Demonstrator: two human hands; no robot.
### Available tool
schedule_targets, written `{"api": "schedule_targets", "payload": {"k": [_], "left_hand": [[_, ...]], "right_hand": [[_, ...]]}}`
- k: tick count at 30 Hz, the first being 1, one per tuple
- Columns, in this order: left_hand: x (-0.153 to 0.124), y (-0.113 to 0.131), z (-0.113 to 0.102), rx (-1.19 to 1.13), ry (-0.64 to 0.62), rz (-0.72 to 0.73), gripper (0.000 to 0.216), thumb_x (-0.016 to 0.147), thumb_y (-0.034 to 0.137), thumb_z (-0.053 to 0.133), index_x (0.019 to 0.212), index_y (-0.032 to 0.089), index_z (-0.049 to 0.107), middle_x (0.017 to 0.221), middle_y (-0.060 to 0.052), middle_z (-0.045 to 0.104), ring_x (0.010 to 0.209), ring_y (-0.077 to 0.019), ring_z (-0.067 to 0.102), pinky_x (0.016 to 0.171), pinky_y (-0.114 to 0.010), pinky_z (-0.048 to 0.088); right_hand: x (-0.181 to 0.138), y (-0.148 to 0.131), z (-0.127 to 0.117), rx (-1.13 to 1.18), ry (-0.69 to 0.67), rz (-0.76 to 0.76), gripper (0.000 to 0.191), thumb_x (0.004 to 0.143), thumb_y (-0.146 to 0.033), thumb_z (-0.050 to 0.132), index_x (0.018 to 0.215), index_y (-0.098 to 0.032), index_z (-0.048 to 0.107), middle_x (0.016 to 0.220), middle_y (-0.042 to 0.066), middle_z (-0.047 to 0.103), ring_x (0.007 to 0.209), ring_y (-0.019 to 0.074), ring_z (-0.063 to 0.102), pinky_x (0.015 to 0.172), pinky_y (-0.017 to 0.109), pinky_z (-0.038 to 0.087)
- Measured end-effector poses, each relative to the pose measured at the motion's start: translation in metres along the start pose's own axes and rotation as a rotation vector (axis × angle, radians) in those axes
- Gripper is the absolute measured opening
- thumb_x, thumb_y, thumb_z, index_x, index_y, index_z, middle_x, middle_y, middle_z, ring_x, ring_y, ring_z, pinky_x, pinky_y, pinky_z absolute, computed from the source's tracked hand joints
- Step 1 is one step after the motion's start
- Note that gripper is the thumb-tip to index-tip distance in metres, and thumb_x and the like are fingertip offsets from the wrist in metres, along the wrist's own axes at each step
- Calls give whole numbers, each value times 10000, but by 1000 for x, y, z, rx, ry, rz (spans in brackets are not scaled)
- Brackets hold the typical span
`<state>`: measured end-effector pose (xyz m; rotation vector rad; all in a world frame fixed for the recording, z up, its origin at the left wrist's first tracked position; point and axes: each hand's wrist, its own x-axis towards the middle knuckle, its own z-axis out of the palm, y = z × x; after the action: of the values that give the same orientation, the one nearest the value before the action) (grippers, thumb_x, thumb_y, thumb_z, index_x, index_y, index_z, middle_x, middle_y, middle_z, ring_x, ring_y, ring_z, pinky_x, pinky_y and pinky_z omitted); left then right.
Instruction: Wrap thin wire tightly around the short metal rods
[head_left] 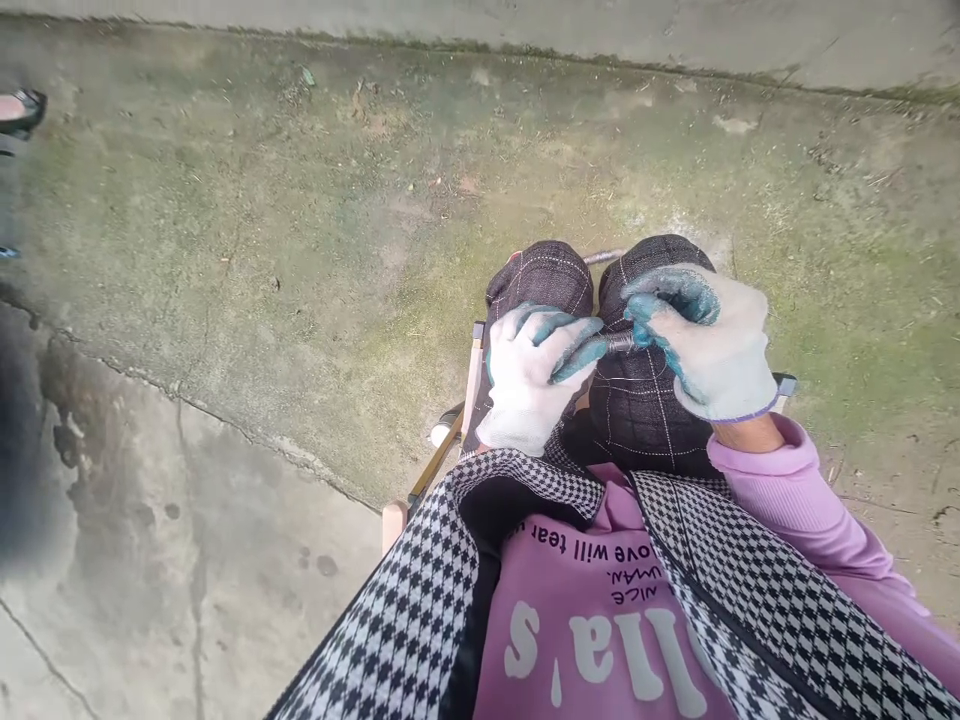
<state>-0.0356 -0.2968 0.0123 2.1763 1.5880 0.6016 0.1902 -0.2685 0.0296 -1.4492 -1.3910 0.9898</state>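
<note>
My left hand (529,370), in a white knit glove with teal-coated fingers, rests over my left thigh. Its fingers are bent and closed round one end of a small grey bundle that looks like coiled thin wire (621,343). The bundle lies across the gap to my right hand (694,335), gloved alike, above the right thigh. There the thumb and fingers are pinched at the bundle's other end. A faint thin strand (637,378) shows below it over the dark checked trousers (649,410). Both ends of the bundle are hidden by the gloves.
I sit low on a chair, its frame (474,375) showing beside my legs. Past my knees is a grey rod-like piece (604,257). Mossy concrete ground (300,220) spreads ahead, bounded by a raised ledge (525,25). Another person's shoe (26,115) is at the far left.
</note>
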Motion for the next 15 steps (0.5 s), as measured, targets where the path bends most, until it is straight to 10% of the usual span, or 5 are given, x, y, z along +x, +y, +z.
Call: {"api": "schedule_targets", "payload": {"k": [15], "left_hand": [[25,6,-17,-551,-19,-162,97,1093,298,848,1136,284,934,1156,-53,889,1146,-288,835,1092,-504,720]], "right_hand": [[-5,-11,-8,332,127,64,94,974,-249,911,976,-336,947,882,1,847,712,207,759,639,360,634]]}}
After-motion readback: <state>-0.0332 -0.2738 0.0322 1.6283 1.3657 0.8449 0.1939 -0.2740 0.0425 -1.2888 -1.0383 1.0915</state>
